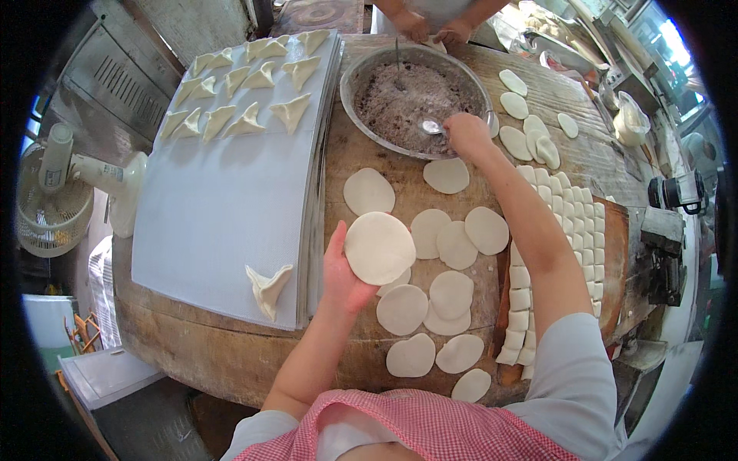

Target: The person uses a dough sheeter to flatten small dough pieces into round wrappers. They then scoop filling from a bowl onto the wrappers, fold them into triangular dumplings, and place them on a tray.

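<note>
On my left hand (351, 288) lies a round, flat dough wrapper (380, 248), above the wooden table. My right hand (470, 136) grips a metal spoon (431, 126), its bowl at the surface of a crumbly brownish filling (403, 98) in a large metal bowl (353, 118). A second utensil stands upright in the filling near the far side. Several loose dough rounds (402, 310) lie on the table below the bowl, some overlapping. Folded three-cornered dough pieces (219, 123) sit in rows on a white sheet (213, 190), with a single one (268, 291) near its front edge.
Rows of small dough pieces (520, 278) lie on a board at the right. Across the table, another person's hands (432, 27) hold a piece of dough. More dough rounds (515, 143) are at the upper right. A white fan (109, 173) stands left of the table (230, 351).
</note>
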Available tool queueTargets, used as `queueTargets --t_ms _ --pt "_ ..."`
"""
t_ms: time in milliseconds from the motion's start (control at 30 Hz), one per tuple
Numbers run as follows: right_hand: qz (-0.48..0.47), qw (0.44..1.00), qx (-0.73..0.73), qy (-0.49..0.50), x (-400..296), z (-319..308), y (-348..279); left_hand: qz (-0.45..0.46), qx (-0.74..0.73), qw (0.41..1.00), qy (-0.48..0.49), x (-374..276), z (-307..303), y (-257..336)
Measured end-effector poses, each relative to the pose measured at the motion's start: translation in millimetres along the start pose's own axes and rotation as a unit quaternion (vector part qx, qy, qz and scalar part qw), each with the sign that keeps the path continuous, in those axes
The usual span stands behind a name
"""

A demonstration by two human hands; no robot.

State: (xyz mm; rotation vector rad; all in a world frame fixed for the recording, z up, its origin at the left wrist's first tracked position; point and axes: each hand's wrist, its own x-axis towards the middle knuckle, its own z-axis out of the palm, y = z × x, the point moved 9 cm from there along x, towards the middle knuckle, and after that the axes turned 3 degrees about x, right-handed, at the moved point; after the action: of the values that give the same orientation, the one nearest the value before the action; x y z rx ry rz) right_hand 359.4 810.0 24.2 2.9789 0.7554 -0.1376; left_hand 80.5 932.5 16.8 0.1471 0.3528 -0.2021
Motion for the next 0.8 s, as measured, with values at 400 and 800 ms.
queueTargets --t_ms 400,800 --pt "0.002 0.998 0.000 0.062 -1 -22 -5 0.046 0.022 0.999 -0.002 55 17 20" --pt "0.073 0.948 0.308 -0.011 -2 -4 55 0.068 0.097 0.992 0.043 152 46 32"
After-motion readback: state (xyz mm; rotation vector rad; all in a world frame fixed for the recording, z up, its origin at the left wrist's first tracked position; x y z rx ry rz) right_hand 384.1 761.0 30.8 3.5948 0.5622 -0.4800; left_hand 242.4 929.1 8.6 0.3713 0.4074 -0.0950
